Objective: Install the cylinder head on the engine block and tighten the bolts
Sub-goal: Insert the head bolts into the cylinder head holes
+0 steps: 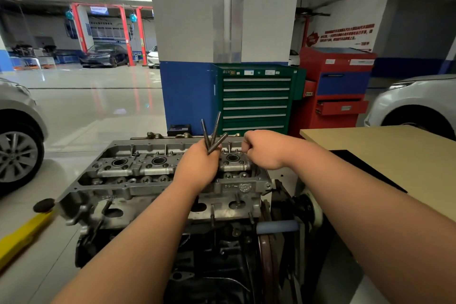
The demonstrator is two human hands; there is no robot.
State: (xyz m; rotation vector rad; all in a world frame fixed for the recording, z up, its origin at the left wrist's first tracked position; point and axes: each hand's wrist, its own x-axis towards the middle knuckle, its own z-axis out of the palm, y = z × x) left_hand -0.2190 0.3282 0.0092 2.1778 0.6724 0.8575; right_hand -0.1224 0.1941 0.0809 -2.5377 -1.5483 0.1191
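Fingers [214,155] of the left hand [197,168] are clenched round three long dark bolts [211,136], gripping them by their lower ends so that the shafts fan upward above the cylinder head [138,170]. That hand hovers over the right half of the cylinder head, its back turned to the camera. Just to its right, the right hand [264,150] is over the far right end of the cylinder head with its fingers [246,148] curled tight, knuckles up; whether they pinch anything underneath I cannot tell, since the hand itself hides it

The cylinder head, grey cast metal, sits on top of the darker engine block [209,254], its long side running left to right, with round wells showing in a row along its top face. Studs stick out from its near side

Beyond the cylinder head stands a green drawer cabinet [256,101] against a white and blue pillar [192,32], and a red cabinet [340,86] is beside it, further right. To the right of the cylinder head is a tan tabletop [394,155] with a black mat [357,165] on its near edge. A silver car [14,143] is well to the left of the cylinder head and a white car [419,101] well to the right, both on the glossy floor [86,106]
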